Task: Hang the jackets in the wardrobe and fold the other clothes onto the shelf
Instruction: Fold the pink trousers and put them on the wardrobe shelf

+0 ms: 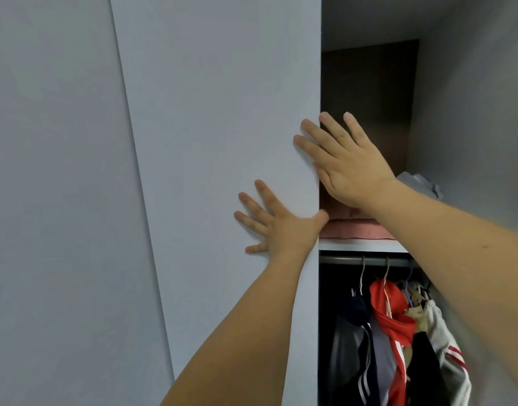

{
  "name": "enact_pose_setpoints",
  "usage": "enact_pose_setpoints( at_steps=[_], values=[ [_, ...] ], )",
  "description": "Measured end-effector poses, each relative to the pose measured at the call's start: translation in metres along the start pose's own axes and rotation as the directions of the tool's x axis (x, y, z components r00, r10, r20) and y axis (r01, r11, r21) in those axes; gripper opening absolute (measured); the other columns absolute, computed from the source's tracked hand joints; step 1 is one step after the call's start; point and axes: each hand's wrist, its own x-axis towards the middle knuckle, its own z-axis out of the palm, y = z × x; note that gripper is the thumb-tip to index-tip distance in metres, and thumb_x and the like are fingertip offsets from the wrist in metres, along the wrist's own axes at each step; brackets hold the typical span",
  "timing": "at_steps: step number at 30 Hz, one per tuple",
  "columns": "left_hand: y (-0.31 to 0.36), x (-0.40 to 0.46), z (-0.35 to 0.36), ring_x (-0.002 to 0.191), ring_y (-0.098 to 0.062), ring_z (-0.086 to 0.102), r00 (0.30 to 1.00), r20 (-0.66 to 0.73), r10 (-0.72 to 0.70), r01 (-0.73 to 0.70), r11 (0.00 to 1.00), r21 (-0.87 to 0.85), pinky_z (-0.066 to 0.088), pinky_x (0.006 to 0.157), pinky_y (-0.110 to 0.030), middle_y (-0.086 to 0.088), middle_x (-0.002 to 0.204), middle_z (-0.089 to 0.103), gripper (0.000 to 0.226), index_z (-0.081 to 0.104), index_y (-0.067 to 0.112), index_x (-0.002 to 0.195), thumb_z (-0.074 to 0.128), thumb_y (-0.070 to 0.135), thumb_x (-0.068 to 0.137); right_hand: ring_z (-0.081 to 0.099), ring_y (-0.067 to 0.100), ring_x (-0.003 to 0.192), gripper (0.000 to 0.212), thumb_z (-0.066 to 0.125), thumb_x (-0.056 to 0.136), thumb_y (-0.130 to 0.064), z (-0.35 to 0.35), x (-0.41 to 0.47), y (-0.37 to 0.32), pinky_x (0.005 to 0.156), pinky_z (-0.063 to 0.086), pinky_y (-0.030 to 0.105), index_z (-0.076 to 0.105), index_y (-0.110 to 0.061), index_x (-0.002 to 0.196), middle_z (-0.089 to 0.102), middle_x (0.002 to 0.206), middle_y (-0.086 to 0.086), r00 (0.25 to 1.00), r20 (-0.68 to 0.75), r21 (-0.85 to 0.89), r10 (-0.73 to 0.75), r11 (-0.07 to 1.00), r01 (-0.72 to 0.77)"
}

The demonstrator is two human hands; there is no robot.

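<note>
At the wardrobe's open right side, both hands are lying flat on the sliding door (216, 142). The left hand (276, 227) is pressing its spread palm against the door's face, thumb hooking round the door's edge, fingers straight and holding nothing. The right hand (344, 162) is resting higher up, fingers straight across the same edge, partly over the dark opening behind it; it too is grasping nothing.

Behind the door edge, the shelf (363, 245) is carrying a folded pink cloth (357, 230), with a pale grey garment (421, 183) bunched further right. Below, the rail (366, 256) is holding hangers, and jackets (398, 332) are hanging from them close together: a dark one with white stripes, a red one, a white one with red stripes.

Judging by this, hanging and folding are looking largely finished, and the step in hand is working the door, though whether it is being slid shut or opened wider I cannot tell. If closing, the next move is calling for a steady sideways push to the right with flat palms, the right fingers and left thumb coming clear of the edge before it is meeting the frame, and the jackets sitting far enough inside not to be catching.
</note>
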Motion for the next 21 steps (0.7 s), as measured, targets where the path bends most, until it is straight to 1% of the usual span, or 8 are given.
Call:
enact_pose_setpoints(
  at_steps=[5,8,13,15,18,19,21],
  values=[
    [-0.002,0.014,0.017,0.14,-0.032,-0.042,1.0,-0.009,-0.001,0.001,1.0,0.029,-0.003,0.097,-0.083,0.009,0.147,-0.051,0.143,-0.044,0.045,0.137,0.069,0.068,0.053,0.001,0.028,0.152,0.055,0.012,0.105,-0.039,0.023,-0.004,0.001,0.122,-0.002,0.051,0.006,-0.026,0.158,0.002,0.165,0.001,0.998,0.017,0.001,0.055,0.998,-0.055],
    [-0.004,0.021,0.024,0.14,-0.032,-0.042,1.0,-0.017,0.003,-0.002,0.999,0.046,-0.001,0.098,-0.083,0.009,0.146,-0.052,0.144,-0.045,0.045,0.136,0.072,0.068,0.055,0.0,0.029,0.152,0.056,0.015,0.105,-0.039,0.032,-0.003,0.002,0.122,-0.004,0.051,0.005,-0.025,0.158,0.001,0.166,0.001,0.996,0.048,-0.019,0.074,0.997,-0.073],
    [-0.008,0.03,0.034,0.14,-0.034,-0.041,1.0,-0.013,0.014,-0.013,0.997,0.072,0.002,0.1,-0.083,0.006,0.147,-0.052,0.146,-0.043,0.042,0.139,0.074,0.076,0.058,-0.005,0.028,0.152,0.058,0.018,0.105,-0.041,0.039,0.003,-0.001,0.121,-0.009,0.051,0.001,-0.026,0.158,-0.005,0.165,0.0,0.989,0.107,-0.028,0.101,0.995,-0.098],
    [-0.007,0.03,0.032,0.141,-0.035,-0.04,1.0,0.013,0.018,-0.019,0.995,0.093,0.005,0.101,-0.082,0.004,0.148,-0.05,0.146,-0.042,0.041,0.14,0.072,0.08,0.058,-0.009,0.027,0.152,0.059,0.02,0.105,-0.041,0.033,0.002,-0.001,0.12,-0.011,0.051,-0.002,-0.026,0.158,-0.008,0.165,0.0,0.983,0.154,-0.036,0.1,0.995,-0.096],
    [0.0,0.022,0.016,0.146,-0.037,-0.03,0.998,0.06,0.01,-0.018,0.992,0.122,0.014,0.104,-0.079,0.002,0.156,-0.04,0.139,-0.034,0.038,0.146,0.073,0.075,0.066,-0.009,0.025,0.152,0.058,0.018,0.104,-0.044,0.007,-0.007,0.006,0.118,-0.015,0.05,0.002,-0.027,0.157,-0.004,0.166,0.0,0.972,0.222,-0.039,0.073,0.997,-0.065],
    [0.004,0.016,0.01,0.147,-0.037,-0.025,0.997,0.076,0.017,-0.027,0.991,0.135,0.015,0.105,-0.078,0.001,0.158,-0.035,0.134,-0.031,0.037,0.148,0.072,0.073,0.069,-0.007,0.025,0.152,0.058,0.019,0.104,-0.045,-0.007,-0.014,0.012,0.119,-0.014,0.05,0.005,-0.027,0.158,-0.001,0.166,0.0,0.97,0.227,-0.031,0.086,0.996,-0.081],
    [0.014,-0.005,-0.001,0.149,-0.036,-0.021,0.992,0.102,0.072,-0.089,0.98,0.177,0.012,0.108,-0.076,0.001,0.161,-0.03,0.127,-0.027,0.035,0.151,0.067,0.073,0.074,-0.003,0.025,0.152,0.059,0.024,0.103,-0.043,-0.039,-0.032,0.029,0.12,-0.01,0.051,0.009,-0.025,0.158,0.003,0.166,0.001,0.971,0.2,-0.027,0.132,0.991,-0.13]
  ],
)
